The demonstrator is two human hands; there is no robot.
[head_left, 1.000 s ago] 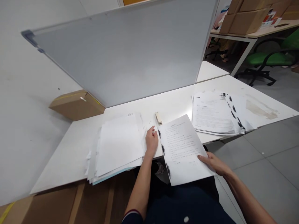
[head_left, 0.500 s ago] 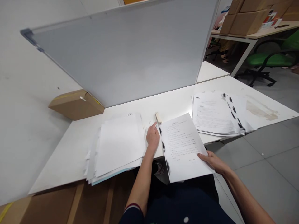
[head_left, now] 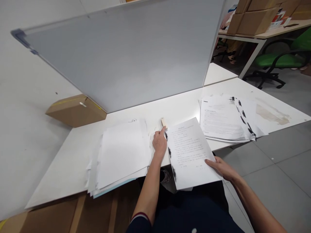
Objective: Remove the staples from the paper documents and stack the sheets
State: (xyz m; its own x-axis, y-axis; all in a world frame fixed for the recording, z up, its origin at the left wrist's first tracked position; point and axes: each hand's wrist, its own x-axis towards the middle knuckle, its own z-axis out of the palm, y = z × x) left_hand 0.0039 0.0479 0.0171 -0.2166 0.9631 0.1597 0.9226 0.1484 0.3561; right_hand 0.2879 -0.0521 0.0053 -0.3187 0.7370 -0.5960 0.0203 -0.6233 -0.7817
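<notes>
My right hand (head_left: 220, 167) pinches the lower right corner of the printed sheet (head_left: 190, 153), which overhangs the table edge (head_left: 70, 155). My left hand (head_left: 159, 142) is loosely curled, index finger extended, seemingly touching the near end of the stapler (head_left: 163, 123).

L hand (head_left: 159, 141) fwd, index finger extended; R hand (head_left: 221, 168) gripping, thumb on top.

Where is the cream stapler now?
In the head view, the stapler lies just beyond the left hand, by the upper left corner of the held sheet.
</notes>
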